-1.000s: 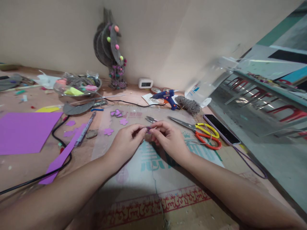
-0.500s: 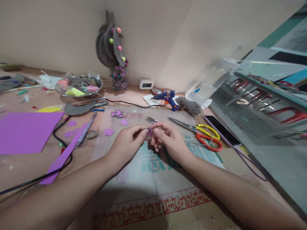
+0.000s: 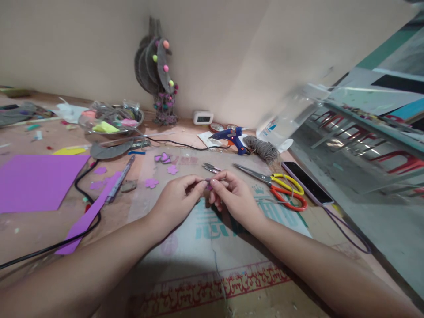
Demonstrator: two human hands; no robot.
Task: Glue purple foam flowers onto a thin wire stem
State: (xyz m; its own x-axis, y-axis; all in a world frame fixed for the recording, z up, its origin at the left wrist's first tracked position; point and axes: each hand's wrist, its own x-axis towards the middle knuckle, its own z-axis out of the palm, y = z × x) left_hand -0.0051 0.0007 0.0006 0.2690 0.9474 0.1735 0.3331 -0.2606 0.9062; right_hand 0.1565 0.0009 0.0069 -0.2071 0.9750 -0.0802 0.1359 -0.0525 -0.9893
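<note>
Between the fingertips of both hands is a small purple piece (image 3: 209,184), mostly covered by the fingers; its exact shape is hidden. My left hand (image 3: 182,194) pinches it from the left, thumb against forefinger. From the other side my right hand (image 3: 233,194) pinches it too, its lower fingers curled beneath. Just beyond the hands lie small pliers or snips (image 3: 211,167), partly covered by the right fingers. Purple flower cutouts (image 3: 151,183) rest to the left, with dark-edged purple pieces (image 3: 162,157) behind them. Scissors (image 3: 270,179) with yellow and orange handles lie to the right.
A blue glue gun (image 3: 231,138) stands at the back beside grey yarn (image 3: 261,148). A phone (image 3: 307,183) lies by the right edge. Purple sheet (image 3: 39,183), a pen (image 3: 122,179) and a black cable (image 3: 77,187) are left. A bowl (image 3: 141,118) of scraps sits behind.
Both hands stay together in nearly the same place. The fingertips have closed further over the purple piece, so less of it shows.
</note>
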